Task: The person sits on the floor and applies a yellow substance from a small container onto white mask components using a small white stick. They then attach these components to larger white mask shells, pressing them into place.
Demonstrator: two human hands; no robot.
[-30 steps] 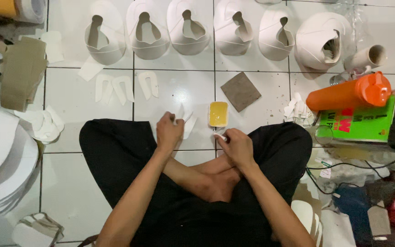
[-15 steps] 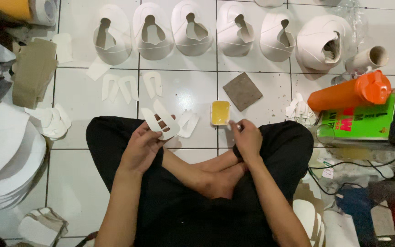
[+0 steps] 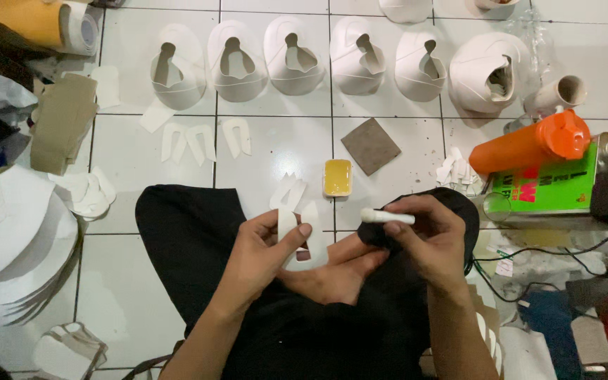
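A: Report what differs from a second ago.

B: The left hand (image 3: 265,257) is no longer down at the floor by the glue dish (image 3: 337,177). It now sits over the lap, pinching a white U-shaped cutout (image 3: 298,236) between thumb and fingers. The cutout has come up off the tiles and lies near the body, at 6 o'clock from the dish. The right hand (image 3: 427,236) has moved from the dish toward 3 o'clock and grips a short white applicator stick (image 3: 387,217), fingers clenched around its rear part.

A: Meaning for the work?

B: Judgement: piece and applicator are now brought together, so coating of the cutout appears about to start.

A: Orientation of the cutout?

B: Its long axis runs roughly 12 to 6 o'clock. The two legs point toward 12, the closed bend toward 6. The stick lies across, tip toward 9 o'clock, just beside the cutout, not touching.

A: Farther out?

B: Three similar cutouts (image 3: 205,141) lie at 11 o'clock, a brown square pad (image 3: 370,146) at 1 o'clock, and a row of white shoe uppers (image 3: 297,56) at 12 o'clock.
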